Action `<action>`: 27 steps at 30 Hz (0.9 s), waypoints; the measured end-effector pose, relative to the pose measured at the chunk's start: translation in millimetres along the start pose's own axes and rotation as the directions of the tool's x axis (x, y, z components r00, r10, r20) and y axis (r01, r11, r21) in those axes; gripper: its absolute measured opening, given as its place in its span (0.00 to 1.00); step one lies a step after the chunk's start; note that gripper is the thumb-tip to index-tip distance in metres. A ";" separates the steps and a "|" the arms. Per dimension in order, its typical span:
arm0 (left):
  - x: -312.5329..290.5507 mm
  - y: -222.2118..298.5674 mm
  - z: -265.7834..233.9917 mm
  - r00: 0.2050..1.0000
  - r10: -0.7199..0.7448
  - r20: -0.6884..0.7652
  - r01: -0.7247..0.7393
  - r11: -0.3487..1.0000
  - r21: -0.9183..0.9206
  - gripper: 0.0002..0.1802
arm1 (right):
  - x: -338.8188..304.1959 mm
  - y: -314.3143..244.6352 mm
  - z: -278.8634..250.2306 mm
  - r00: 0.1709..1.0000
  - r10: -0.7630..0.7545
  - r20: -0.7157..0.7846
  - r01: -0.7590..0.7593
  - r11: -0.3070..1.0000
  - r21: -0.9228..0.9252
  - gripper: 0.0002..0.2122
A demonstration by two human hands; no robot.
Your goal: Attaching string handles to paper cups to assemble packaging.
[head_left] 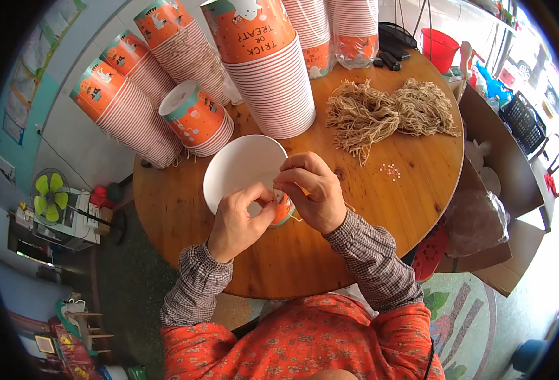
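Observation:
A white-lined paper bucket (pixel 241 168) lies tipped on the round table in front of me, its open mouth facing up toward me. Its orange and teal outside (pixel 284 212) shows between my hands. At the rim, my left hand (pixel 241 218) pinches a thin beige string, thumb against forefinger. My right hand (pixel 314 193) is also closed in a pinch on the string, its fingertips close to the left ones. A loose piece of the string (pixel 298 219) sticks out below my right hand. The fingers hide the exact spot where string and bucket meet.
Tall nested stacks of orange paper buckets (pixel 270 88) stand at the back and left. A shorter stack (pixel 197 120) is nearer. Bundles of beige string (pixel 390 114) and small pale beads (pixel 390 171) lie to the right. An open cardboard box (pixel 501 158) stands beside the table (pixel 393 215).

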State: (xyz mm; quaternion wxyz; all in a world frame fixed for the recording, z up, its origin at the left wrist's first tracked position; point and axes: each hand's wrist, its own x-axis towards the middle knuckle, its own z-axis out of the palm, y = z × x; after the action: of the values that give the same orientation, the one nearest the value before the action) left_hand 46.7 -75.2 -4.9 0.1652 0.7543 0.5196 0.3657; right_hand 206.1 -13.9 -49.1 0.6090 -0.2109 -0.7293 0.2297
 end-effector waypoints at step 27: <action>-13.5 -92.6 -77.7 0.974 0.224 -0.039 -0.187 0.888 0.420 0.10 | 10.8 38.5 -71.1 0.769 0.305 0.562 -0.517 -0.220 0.827 0.06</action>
State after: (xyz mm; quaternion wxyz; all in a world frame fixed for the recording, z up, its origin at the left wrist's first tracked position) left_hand -73.6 -60.1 -15.6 -0.0604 0.8062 0.5092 0.2952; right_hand 275.3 29.0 -52.6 0.3959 0.0756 -0.2653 0.8759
